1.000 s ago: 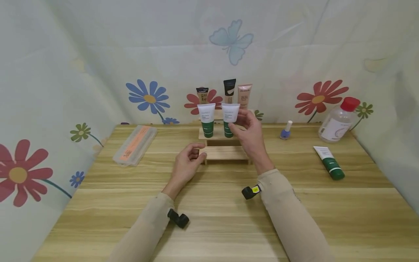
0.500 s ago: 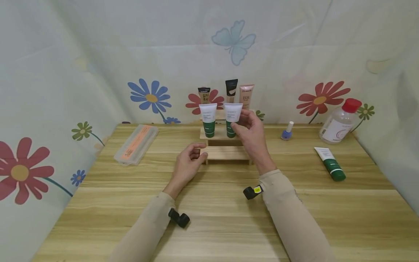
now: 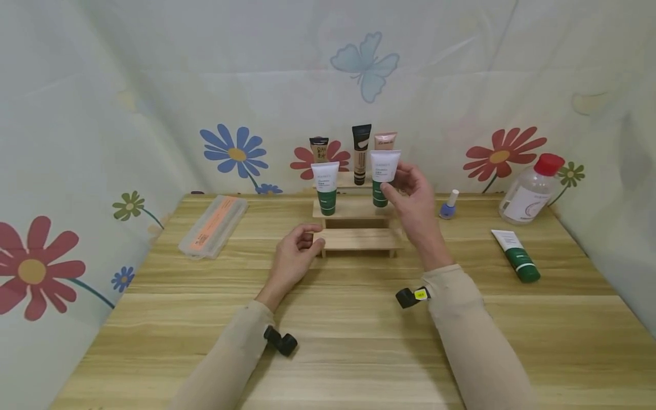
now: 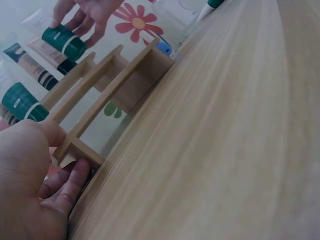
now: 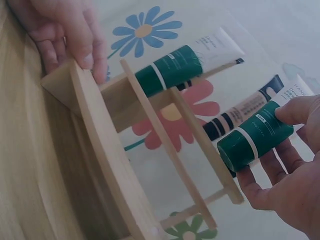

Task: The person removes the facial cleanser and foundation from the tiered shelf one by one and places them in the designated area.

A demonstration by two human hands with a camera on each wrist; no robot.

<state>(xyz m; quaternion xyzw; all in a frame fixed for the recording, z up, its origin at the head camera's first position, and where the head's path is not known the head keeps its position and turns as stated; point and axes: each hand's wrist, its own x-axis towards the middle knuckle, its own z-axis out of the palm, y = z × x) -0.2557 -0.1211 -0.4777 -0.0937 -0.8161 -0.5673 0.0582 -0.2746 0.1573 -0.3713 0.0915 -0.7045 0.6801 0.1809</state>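
My right hand pinches a white and green squeeze tube between thumb and fingers, held upright just above the right part of the middle step. At the lower left, my left hand grips the left end of a three-step wooden display stand, as the left wrist view shows, thumb on top. A matching tube stands cap-down on the middle step's left side. Behind, on the top step, are a black-topped gold tube, a black and beige tube and a pink tube, partly hidden by the held one.
Right of the stand are a purple nail polish bottle, a clear bottle with a red cap and another white and green tube lying down. A flat clear case lies at left. A flower-printed curtain hangs behind.
My right hand has lifted the tube off the middle step and shifted it right, so it now covers most of the pink tube. My left hand has stayed at the stand's end.
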